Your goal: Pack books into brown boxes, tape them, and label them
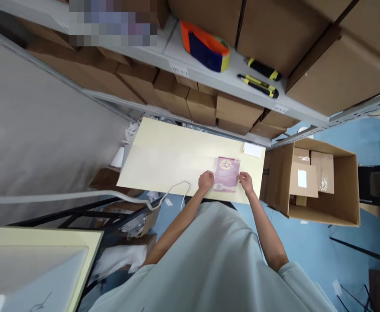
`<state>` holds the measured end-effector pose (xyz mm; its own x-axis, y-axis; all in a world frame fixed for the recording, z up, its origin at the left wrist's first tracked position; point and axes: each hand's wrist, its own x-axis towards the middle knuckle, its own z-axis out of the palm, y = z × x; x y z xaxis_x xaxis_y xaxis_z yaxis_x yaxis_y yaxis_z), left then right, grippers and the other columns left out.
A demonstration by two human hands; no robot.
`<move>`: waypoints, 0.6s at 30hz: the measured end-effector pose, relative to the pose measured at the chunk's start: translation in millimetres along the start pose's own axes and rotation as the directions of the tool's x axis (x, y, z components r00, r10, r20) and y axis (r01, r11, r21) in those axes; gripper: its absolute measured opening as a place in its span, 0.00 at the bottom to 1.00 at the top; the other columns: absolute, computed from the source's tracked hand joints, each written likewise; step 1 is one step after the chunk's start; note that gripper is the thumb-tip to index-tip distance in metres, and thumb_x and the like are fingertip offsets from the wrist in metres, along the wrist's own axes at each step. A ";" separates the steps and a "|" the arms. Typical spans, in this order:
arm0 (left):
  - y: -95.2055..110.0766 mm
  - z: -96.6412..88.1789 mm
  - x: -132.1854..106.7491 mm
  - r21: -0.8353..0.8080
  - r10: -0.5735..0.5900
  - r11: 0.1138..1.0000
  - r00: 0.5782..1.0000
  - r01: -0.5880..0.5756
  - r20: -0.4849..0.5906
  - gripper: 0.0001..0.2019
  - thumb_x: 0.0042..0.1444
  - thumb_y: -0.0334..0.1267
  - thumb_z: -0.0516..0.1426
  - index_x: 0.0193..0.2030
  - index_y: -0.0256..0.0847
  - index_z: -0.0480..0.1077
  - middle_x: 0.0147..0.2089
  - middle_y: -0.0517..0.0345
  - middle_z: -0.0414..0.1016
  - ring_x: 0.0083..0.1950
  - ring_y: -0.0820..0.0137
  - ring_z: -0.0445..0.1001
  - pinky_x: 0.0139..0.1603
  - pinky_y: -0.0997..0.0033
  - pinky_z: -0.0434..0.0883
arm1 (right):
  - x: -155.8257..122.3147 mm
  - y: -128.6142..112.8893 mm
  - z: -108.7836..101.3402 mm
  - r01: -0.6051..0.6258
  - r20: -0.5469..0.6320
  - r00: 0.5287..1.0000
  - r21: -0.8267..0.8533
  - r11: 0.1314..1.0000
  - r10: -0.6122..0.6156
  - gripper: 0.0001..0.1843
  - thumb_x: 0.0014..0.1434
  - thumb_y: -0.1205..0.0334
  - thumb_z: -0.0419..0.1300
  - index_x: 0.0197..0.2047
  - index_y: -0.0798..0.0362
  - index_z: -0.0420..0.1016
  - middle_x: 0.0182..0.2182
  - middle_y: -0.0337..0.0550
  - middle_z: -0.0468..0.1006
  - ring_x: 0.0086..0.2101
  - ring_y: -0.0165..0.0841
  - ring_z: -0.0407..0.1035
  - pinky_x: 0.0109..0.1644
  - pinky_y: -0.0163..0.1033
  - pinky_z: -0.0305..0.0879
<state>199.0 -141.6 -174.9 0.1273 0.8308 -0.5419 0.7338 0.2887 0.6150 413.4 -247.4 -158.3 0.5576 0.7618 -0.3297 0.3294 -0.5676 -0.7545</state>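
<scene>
A flat pink packet (226,173) in clear wrap lies near the front right of a pale yellow table (164,156). My left hand (206,180) is curled closed against the packet's left edge. At the packet's right edge, my right hand (246,182) pinches it with bent fingers. Both hands hold the packet flat on the table. A small white card (252,150) rests on the table just beyond the packet, at the back right corner.
An open cardboard box (313,182) with smaller parcels inside stands on the blue floor right of the table. A shelf (229,82) above carries brown cartons, an orange tape dispenser (204,45) and two yellow-black knives (258,84). A white cable (173,190) hangs over the table's front edge.
</scene>
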 end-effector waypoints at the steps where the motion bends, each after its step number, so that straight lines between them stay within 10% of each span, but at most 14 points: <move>1: 7.4 -5.3 0.6 -0.002 0.019 1.000 1.000 -0.019 -0.021 0.09 0.60 0.34 0.61 0.44 0.45 0.81 0.44 0.46 0.86 0.53 0.52 0.85 0.59 0.54 0.78 | 3.9 -8.2 -5.4 0.014 -0.022 1.000 0.004 1.000 -0.013 0.21 0.64 0.41 0.59 0.43 0.50 0.76 0.36 0.46 0.84 0.38 0.41 0.79 0.42 0.45 0.78; 8: 119.2 -52.7 30.1 -0.111 0.315 0.935 0.933 -0.336 -0.174 0.14 0.63 0.30 0.59 0.52 0.43 0.80 0.57 0.44 0.83 0.54 0.56 0.85 0.62 0.56 0.80 | 69.0 -97.8 -64.2 0.244 -0.209 0.948 -0.005 0.970 -0.239 0.17 0.64 0.48 0.57 0.47 0.48 0.79 0.51 0.59 0.86 0.48 0.51 0.82 0.54 0.57 0.79; 15: 243.9 -106.8 36.0 -0.150 0.590 0.741 0.741 -0.654 -0.321 0.14 0.66 0.29 0.58 0.52 0.47 0.81 0.55 0.50 0.84 0.55 0.59 0.85 0.65 0.57 0.80 | 136.4 -226.5 -128.3 0.566 -0.283 0.691 -0.360 0.741 -0.665 0.19 0.71 0.54 0.54 0.58 0.49 0.78 0.58 0.58 0.82 0.61 0.52 0.74 0.70 0.58 0.68; 18: 276.5 -119.1 32.0 -0.148 0.632 0.688 0.687 -0.711 -0.359 0.14 0.65 0.28 0.59 0.52 0.47 0.82 0.54 0.50 0.85 0.55 0.58 0.86 0.64 0.55 0.80 | 157.2 -276.9 -139.4 0.584 -0.211 0.654 -0.470 0.662 -0.727 0.22 0.71 0.58 0.56 0.64 0.53 0.76 0.62 0.61 0.79 0.63 0.52 0.71 0.71 0.56 0.66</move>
<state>326.4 21.5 46.1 0.3117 0.9238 0.2224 0.3158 -0.3215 0.8927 516.0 -14.0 77.9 0.2857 0.8447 0.4527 0.9017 -0.0770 -0.4254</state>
